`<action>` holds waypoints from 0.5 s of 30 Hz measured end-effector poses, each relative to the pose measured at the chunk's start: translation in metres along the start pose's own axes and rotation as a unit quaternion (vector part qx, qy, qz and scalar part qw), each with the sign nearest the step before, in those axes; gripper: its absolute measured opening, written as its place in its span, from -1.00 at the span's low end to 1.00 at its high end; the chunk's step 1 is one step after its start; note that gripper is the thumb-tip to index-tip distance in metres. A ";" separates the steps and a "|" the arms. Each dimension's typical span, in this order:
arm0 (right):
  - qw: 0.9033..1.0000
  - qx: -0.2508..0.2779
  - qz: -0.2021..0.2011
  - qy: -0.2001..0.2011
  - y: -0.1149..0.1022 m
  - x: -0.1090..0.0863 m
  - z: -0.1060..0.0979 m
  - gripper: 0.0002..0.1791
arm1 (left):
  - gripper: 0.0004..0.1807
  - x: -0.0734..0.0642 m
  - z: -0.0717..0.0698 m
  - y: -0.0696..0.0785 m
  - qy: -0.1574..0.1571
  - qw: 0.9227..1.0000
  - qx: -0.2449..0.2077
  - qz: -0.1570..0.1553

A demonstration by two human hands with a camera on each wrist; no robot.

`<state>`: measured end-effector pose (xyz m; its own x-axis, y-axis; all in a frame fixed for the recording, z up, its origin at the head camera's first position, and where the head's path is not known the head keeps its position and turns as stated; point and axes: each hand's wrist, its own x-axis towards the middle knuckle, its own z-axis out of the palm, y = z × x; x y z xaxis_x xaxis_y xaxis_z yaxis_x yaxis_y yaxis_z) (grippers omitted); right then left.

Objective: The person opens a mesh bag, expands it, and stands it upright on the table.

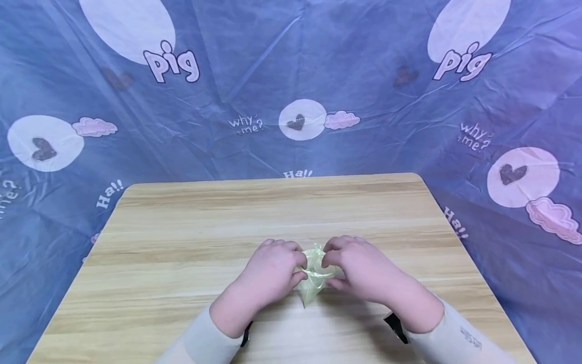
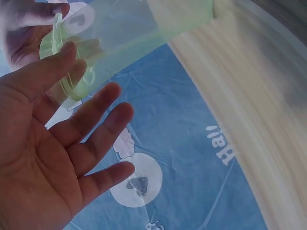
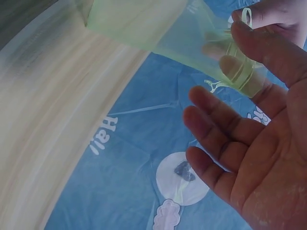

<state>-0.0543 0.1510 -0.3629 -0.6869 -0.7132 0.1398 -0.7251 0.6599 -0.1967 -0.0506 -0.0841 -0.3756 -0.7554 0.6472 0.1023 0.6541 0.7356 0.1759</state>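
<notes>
A sheer pale-green drawstring pouch (image 1: 311, 297) is held over the table, its gathered mouth up and its pointed lower corner towards me. My left hand (image 1: 273, 265) pinches one side of the mouth between thumb and index finger. Opposite it, my right hand (image 1: 361, 268) pinches the other side the same way. In the left wrist view the remaining fingers of the left hand (image 2: 57, 139) spread away from the pouch (image 2: 139, 31). The right wrist view shows thin cord loops (image 3: 247, 17) at the rim, beside the right thumb. No contents show through the fabric.
The light wood-grain table (image 1: 195, 217) has rounded far corners. A blue printed cloth (image 1: 254, 65) hangs behind it and along both sides. Grey-white sleeves (image 1: 200, 333) cover my forearms, with black straps (image 1: 396, 327) under the wrists.
</notes>
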 end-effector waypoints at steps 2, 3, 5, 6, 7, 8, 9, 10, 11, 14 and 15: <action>1.000 0.003 -0.007 0.010 0.001 -0.001 0.000 -0.80 | -0.88 -0.001 -0.001 0.000 -0.001 1.000 -0.014 0.000; 1.000 0.005 -0.011 0.014 0.001 -0.001 0.000 -0.83 | -0.88 -0.002 -0.002 0.000 -0.002 1.000 -0.022 0.001; 1.000 0.009 -0.018 0.019 0.002 0.000 -0.001 -0.86 | -0.89 -0.002 -0.002 -0.001 -0.002 0.999 -0.040 0.002; 1.000 0.011 -0.021 0.019 0.002 0.000 -0.001 -0.87 | -0.89 -0.003 -0.003 -0.001 -0.003 0.999 -0.046 0.003; 0.999 0.014 -0.023 0.019 0.002 0.000 -0.002 -0.86 | -0.90 -0.003 -0.003 -0.002 -0.004 0.999 -0.051 0.003; 0.999 0.017 -0.024 0.017 0.002 0.001 -0.002 -0.85 | -0.89 -0.003 -0.003 -0.002 -0.004 0.998 -0.056 0.004; 0.999 0.021 -0.024 0.014 0.002 0.001 -0.003 -0.85 | -0.89 -0.003 -0.004 -0.003 -0.005 0.998 -0.061 0.004; 0.999 0.024 -0.023 0.012 0.002 0.001 -0.003 -0.84 | -0.89 -0.003 -0.004 -0.003 -0.006 0.998 -0.065 0.004; 0.999 0.028 -0.022 0.011 0.002 0.001 -0.004 -0.84 | -0.88 -0.003 -0.004 -0.004 -0.007 0.998 -0.069 0.005; 0.999 0.041 -0.017 0.007 0.002 0.001 -0.005 -0.87 | -0.87 -0.004 -0.005 -0.005 -0.009 0.996 -0.093 0.004; 0.999 0.046 -0.016 0.007 0.003 0.001 -0.005 -0.88 | -0.87 -0.004 -0.005 -0.006 -0.008 0.994 -0.106 0.005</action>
<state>-0.0572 0.1529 -0.3585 -0.6653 -0.7289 0.1616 -0.7391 0.6125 -0.2803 -0.0515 -0.0917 -0.3722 -0.7467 0.6591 0.0892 0.6377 0.6713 0.3777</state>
